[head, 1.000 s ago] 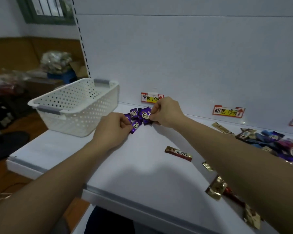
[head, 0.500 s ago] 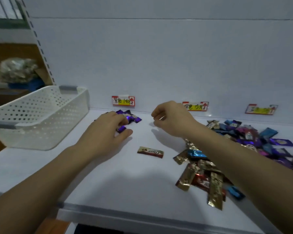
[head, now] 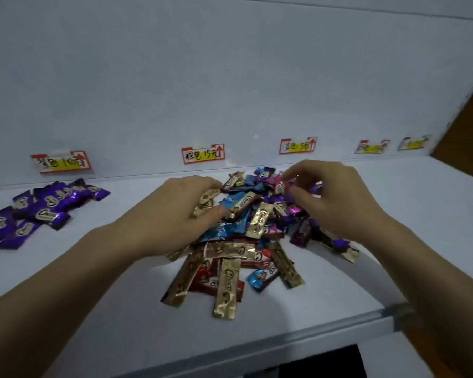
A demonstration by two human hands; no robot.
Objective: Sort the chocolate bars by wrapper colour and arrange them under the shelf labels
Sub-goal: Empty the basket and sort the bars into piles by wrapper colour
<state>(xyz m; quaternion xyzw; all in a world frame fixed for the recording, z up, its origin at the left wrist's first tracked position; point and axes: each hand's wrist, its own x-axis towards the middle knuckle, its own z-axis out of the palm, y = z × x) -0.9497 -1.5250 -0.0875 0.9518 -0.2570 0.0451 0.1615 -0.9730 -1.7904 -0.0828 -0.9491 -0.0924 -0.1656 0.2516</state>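
Inspecting from the largest item down, the white shelf (head: 93, 309) carries all the stock against a plain back panel (head: 230, 77). A mixed pile (head: 257, 233) of gold, red, blue, purple and pink bars lies at centre, below and between the second label (head: 203, 154) and third label (head: 298, 145). It is unsorted. The left hand (head: 175, 214) sits on the pile's left edge, fingers curled over a gold bar (head: 209, 197) with the thumb closing from below. The right hand (head: 331, 203) is over the far right of the pile and nips a small bar (head: 280, 186) between thumb and forefinger; its wrapper colour cannot be read with confidence. A purple group (head: 47, 208) lies apart at left, directly below the first label (head: 62, 162), and appears correctly placed. Assessment: the bars look light and fairly stiff, and the foil wrappers are glossy, likely to slide over one another and to crinkle. Each is best taken by its long edges or by a crimped end seal, one at a time, to avoid dragging neighbours out of the heap.
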